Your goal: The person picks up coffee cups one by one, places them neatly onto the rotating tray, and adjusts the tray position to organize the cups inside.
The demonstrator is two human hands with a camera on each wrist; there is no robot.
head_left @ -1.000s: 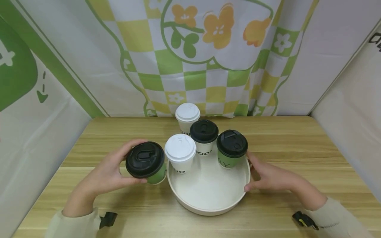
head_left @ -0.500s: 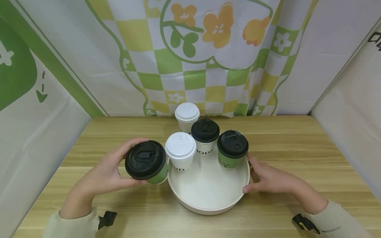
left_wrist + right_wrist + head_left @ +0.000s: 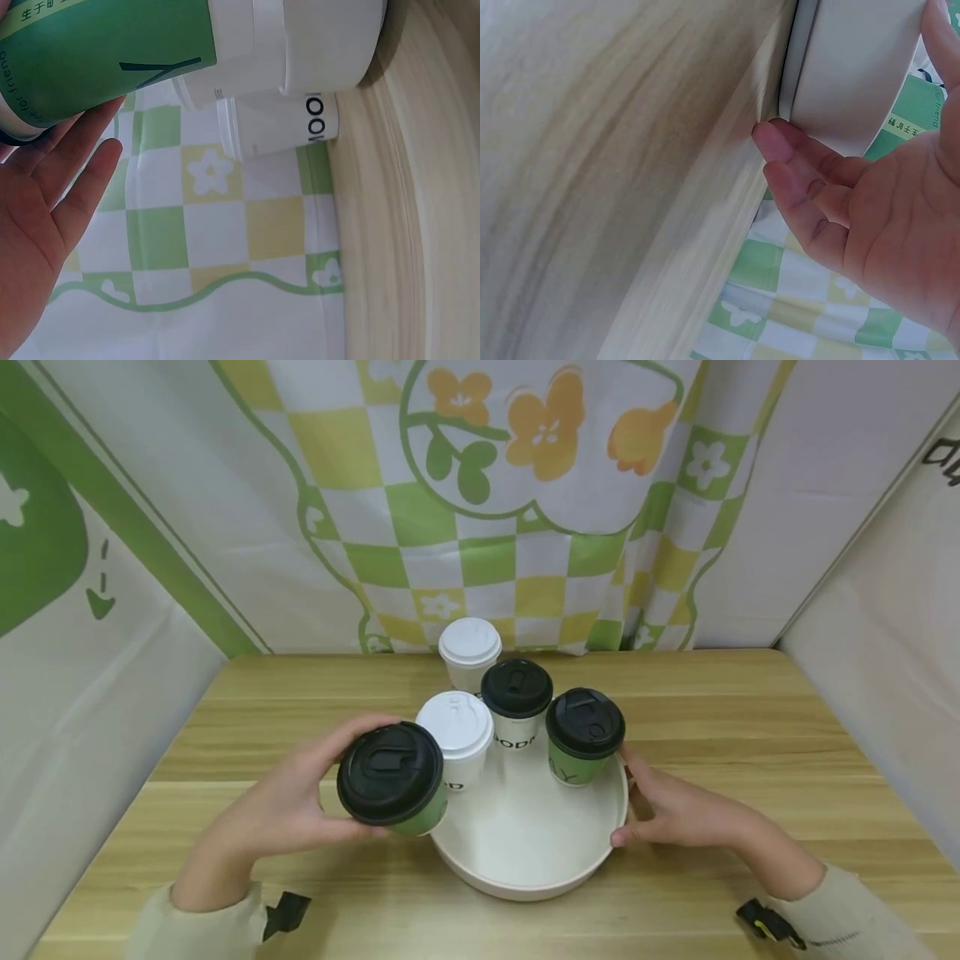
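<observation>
My left hand (image 3: 300,806) grips a green paper coffee cup (image 3: 427,814) with a black lid, thumb on the near side, fingers round the far side. The cup is raised and tilted at the left rim of a round cream tray (image 3: 528,889), partly covering a white-lidded cup (image 3: 454,727). In the left wrist view the held cup (image 3: 112,56) shows its green printed side. On the tray's right side my right hand (image 3: 682,806) holds the wall between thumb and fingers. A black-lidded white cup (image 3: 516,689) and a black-lidded green cup (image 3: 585,727) stand on the tray.
Behind the tray, another white-lidded cup (image 3: 470,647) stands near the back of the wooden table (image 3: 750,718). A checked floral cloth (image 3: 487,560) hangs along the table's back edge, and pale panels rise at both sides.
My left hand has carried the green cup rightward, closer over the tray's left rim and in front of the white-lidded cup. My right hand stays at the tray, nearly still.
</observation>
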